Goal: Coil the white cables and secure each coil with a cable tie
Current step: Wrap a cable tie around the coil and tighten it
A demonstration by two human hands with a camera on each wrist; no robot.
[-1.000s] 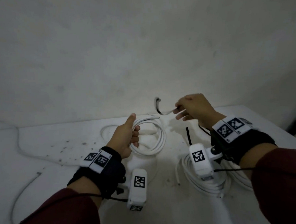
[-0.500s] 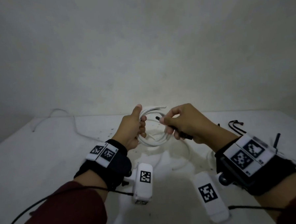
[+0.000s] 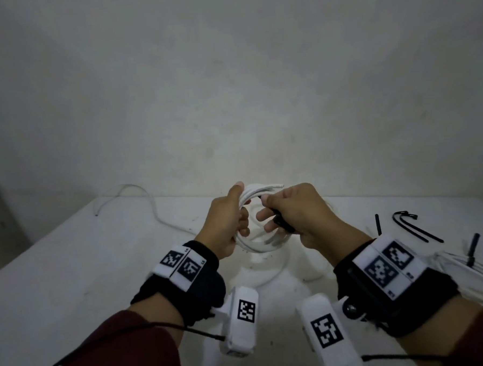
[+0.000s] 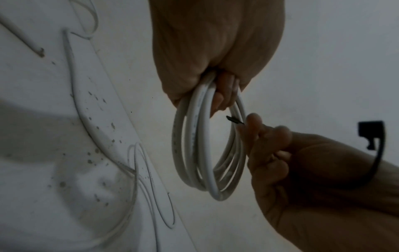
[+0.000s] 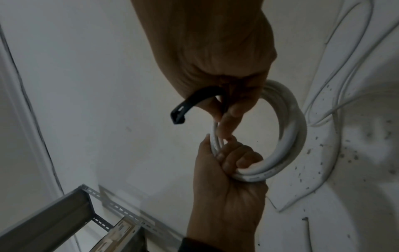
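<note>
My left hand grips a small coil of white cable, held upright above the white table. My right hand pinches a black cable tie right beside the coil. In the left wrist view the tie's thin tip pokes past the right fingers into the coil's ring, and its head curls out behind the right hand. Fingers hide the tie's middle.
Several spare black cable ties lie at the table's right. A tied bundle of white cable sits at the right edge. A loose white cable trails across the far left. A metal shelf frame stands beside the table.
My right hand has carried the black tie from open air in to the coil. The coil has been lifted a little higher. My head view has swung left.
</note>
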